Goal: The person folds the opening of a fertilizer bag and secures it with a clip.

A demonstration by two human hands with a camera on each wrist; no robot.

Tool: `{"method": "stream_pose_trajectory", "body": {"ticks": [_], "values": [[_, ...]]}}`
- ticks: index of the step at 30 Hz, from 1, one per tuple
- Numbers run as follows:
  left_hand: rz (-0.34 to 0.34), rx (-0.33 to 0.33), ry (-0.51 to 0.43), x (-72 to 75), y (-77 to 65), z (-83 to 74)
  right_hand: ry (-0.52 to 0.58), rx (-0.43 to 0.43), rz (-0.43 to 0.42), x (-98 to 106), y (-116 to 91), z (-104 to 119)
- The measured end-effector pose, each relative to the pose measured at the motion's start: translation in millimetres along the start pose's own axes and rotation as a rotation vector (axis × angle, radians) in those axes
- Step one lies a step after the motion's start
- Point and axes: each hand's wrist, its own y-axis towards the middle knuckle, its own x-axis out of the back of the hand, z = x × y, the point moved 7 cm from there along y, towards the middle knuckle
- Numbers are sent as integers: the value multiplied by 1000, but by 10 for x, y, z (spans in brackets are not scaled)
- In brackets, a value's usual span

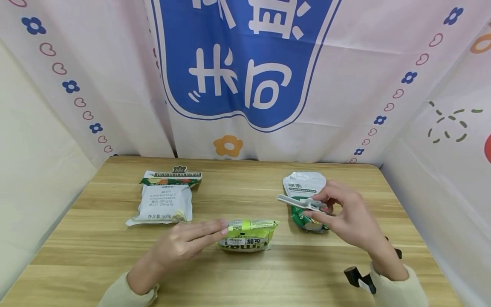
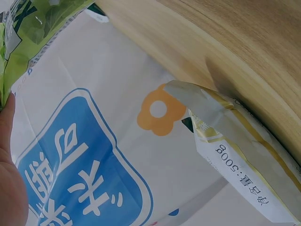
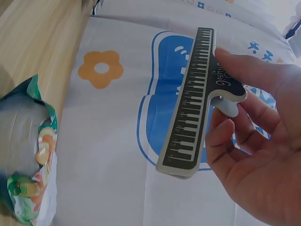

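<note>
My left hand (image 1: 180, 245) pinches the left end of the folded top of a lime-green bag (image 1: 251, 241), which stands on the table. In the left wrist view the thumb (image 2: 5, 127) meets the edge of that bag (image 2: 28, 42). My right hand (image 1: 347, 213) grips a long bag clip (image 1: 301, 202) by its handle, above the table. The right wrist view shows the clip's piano-key pattern (image 3: 190, 117), with the thumb on one handle and fingers at the other. Behind the clip lies a white and green bag (image 1: 304, 181), partly covered by hand and clip.
A white bag (image 1: 166, 202) lies at the back left, a similar piano-patterned clip (image 1: 178, 174) across its folded top. Near my right forearm is a black object (image 1: 358, 279), partly hidden by the sleeve. A printed curtain (image 1: 245, 140) hangs behind the wooden table (image 1: 238, 179).
</note>
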Motion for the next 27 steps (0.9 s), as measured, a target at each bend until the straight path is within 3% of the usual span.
{"method": "stream_pose_trajectory", "body": {"ticks": [5, 20, 27], "values": [[-5, 6, -4, 2, 4, -5, 24, 41, 17, -59, 12, 110], [2, 14, -2, 2, 17, -8, 34, 284, 81, -264, 12, 568], [31, 25, 13, 11, 12, -6, 12, 280, 125, -355, 16, 654]]}}
